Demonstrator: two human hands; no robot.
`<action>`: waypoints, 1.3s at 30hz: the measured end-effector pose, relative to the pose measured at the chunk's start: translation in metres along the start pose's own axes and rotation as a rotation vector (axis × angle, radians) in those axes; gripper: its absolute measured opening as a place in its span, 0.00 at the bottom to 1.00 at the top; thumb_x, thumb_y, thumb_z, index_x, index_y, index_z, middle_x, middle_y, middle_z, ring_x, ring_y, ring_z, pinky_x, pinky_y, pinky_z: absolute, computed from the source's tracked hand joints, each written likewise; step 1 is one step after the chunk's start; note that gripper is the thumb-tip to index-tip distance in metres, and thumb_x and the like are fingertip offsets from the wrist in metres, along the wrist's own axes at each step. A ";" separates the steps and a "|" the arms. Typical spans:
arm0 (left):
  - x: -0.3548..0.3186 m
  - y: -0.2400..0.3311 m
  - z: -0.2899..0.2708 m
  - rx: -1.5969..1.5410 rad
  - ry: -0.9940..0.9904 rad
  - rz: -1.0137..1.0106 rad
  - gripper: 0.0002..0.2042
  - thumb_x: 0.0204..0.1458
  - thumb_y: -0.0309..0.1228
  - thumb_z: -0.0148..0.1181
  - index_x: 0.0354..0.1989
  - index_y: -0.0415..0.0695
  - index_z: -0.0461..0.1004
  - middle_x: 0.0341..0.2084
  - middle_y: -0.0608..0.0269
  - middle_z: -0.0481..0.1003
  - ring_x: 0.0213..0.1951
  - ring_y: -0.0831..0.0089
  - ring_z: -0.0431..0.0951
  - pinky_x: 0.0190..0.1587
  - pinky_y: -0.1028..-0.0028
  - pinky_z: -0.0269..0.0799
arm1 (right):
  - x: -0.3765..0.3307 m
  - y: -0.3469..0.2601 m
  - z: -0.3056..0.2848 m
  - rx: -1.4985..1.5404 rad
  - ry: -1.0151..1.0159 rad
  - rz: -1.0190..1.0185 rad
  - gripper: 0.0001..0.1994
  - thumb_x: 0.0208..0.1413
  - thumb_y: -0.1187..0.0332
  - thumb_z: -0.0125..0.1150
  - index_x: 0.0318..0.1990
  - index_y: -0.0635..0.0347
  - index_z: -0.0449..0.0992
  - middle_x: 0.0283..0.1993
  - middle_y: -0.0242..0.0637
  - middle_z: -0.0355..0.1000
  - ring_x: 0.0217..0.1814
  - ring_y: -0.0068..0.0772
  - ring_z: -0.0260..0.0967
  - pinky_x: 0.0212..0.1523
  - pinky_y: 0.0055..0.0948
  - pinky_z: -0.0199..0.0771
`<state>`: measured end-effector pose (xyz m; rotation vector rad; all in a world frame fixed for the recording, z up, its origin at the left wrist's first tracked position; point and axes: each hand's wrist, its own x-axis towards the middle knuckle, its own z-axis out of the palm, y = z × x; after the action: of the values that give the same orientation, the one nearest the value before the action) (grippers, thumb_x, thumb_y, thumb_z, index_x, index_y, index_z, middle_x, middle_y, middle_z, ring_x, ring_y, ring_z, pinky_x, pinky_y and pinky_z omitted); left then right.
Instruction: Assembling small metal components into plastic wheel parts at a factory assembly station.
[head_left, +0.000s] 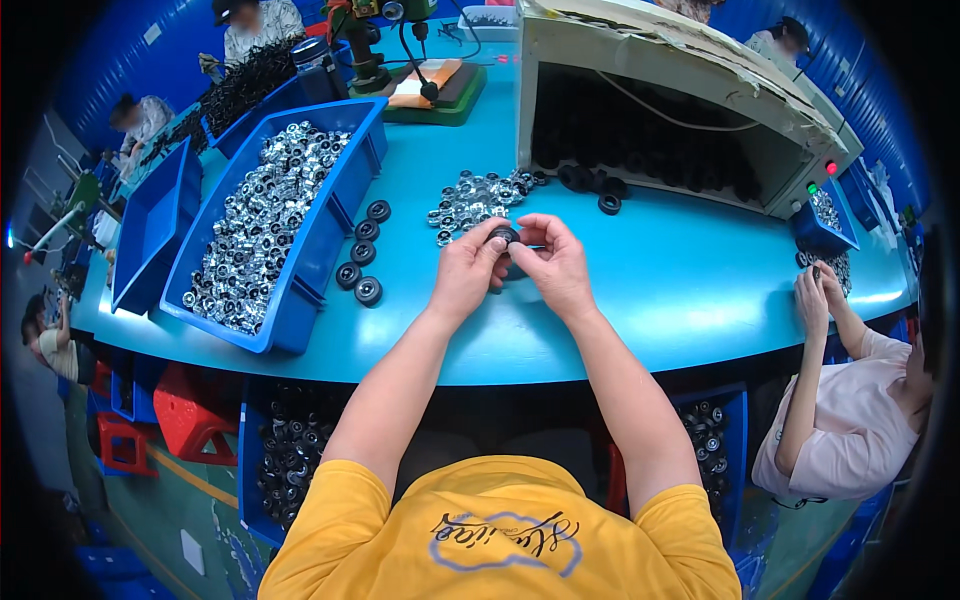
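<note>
My left hand (468,268) and my right hand (556,268) meet above the turquoise table. Between them they pinch a small black wheel (503,234), thumbs and fingertips pressed against it; the fingers cover part of it. Just beyond my hands lies a loose pile of shiny silver wheel hubs (475,200) with dark centres. To the left, several black wheels (366,230) with metal centres lie in a rough row. Ahead and to the right, a few black tyres (608,203) rest at the opening of a pale box.
A blue bin (345,190) full of silver hubs stands at left, beside another blue bin (150,235). The pale box (522,120) holds dark tyres. Behind is a drill press (365,50). At right, a co-worker (845,420) handles a small part. Blue crates (738,430) sit below the table.
</note>
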<state>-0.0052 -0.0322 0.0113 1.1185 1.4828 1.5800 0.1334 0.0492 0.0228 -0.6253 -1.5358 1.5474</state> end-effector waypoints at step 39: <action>-0.002 0.008 0.002 -0.062 -0.064 0.004 0.20 0.63 0.24 0.60 0.64 0.42 0.73 0.40 0.65 0.79 0.38 0.79 0.78 0.32 0.79 0.77 | 0.009 0.010 -0.007 0.153 -0.016 0.222 0.13 0.64 0.70 0.65 0.52 0.66 0.77 0.46 0.37 0.79 0.43 0.22 0.77 0.44 0.23 0.80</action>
<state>-0.0018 -0.0340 0.0192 1.1268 1.3819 1.5675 0.1324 0.0612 0.0141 -0.7159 -1.3797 1.8209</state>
